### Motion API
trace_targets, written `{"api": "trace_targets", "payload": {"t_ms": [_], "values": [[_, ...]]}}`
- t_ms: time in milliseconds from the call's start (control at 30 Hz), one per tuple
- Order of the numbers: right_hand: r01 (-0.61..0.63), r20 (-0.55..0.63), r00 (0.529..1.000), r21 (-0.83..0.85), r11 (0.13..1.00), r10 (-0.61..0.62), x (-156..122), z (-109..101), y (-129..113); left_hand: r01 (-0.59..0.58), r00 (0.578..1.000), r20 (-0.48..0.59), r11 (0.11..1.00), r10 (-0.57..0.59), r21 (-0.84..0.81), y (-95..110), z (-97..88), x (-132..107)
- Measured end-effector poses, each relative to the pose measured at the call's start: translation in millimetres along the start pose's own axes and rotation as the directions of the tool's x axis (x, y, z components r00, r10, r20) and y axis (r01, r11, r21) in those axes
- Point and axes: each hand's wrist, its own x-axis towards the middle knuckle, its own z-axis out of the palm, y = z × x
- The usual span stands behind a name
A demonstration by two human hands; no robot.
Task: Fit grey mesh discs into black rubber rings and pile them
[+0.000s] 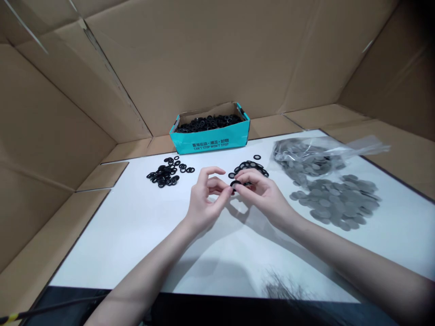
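My left hand [209, 194] and my right hand [258, 192] meet over the middle of the white table top. Between their fingertips they pinch one black ring [234, 183]. A grey disc seems to sit at the ring under my right thumb, though the fingers partly cover it. Just behind my right hand lies a pile of black rings with grey centres [249, 166], partly hidden by that hand. Off to the left is a heap of plain black rings [163, 174]. On the right, grey mesh-like discs [340, 201] are spread in a loose pile.
A turquoise box [212, 141] full of black rings stands at the back. A clear plastic bag [309, 156] of grey discs lies at the back right. Cardboard walls [210, 59] enclose the white table [136, 235]. A dark cable [57, 308] runs at the lower left.
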Motion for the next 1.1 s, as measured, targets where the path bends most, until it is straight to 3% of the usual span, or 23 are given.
{"api": "trace_targets", "payload": {"t_ms": [100,233,333,600,767,933,1100], "values": [[0.024,0.022,0.999,-0.029,0.999,-0.023,-0.1,-1.2,-0.2,-0.003,0.999,0.037,1.000,0.002,0.030,1.9,-0.3,0.2],[0.107,0.067,0.993,-0.135,0.985,-0.099,-2.0,-1.4,-0.3,-0.089,0.996,0.005,0.995,0.089,0.048,1.4,-3.5,3.5],[0.155,0.096,0.986,-0.200,0.967,-0.138,-4.0,-0.7,0.9,-0.158,0.987,0.051,0.985,0.154,0.066,-0.6,-5.2,5.4],[0.234,0.055,0.972,-0.290,0.928,-0.228,-5.6,-0.2,5.3,-0.187,0.979,0.100,0.976,0.177,0.112,-4.4,-6.0,4.7],[0.109,0.074,0.992,-0.176,0.978,-0.097,-0.4,-2.6,7.8,-0.257,0.965,0.090,0.951,0.245,0.173,-7.3,-7.1,6.0],[-0.111,0.149,0.983,0.010,0.994,0.108,2.6,-4.6,2.1,-0.533,0.846,0.193,0.801,0.497,0.273,-8.0,-8.1,8.7],[-0.198,0.209,0.962,0.078,0.977,0.178,1.1,-4.3,-4.8,-0.551,0.833,0.183,0.759,0.522,0.347,-8.3,-9.0,8.6]]}}
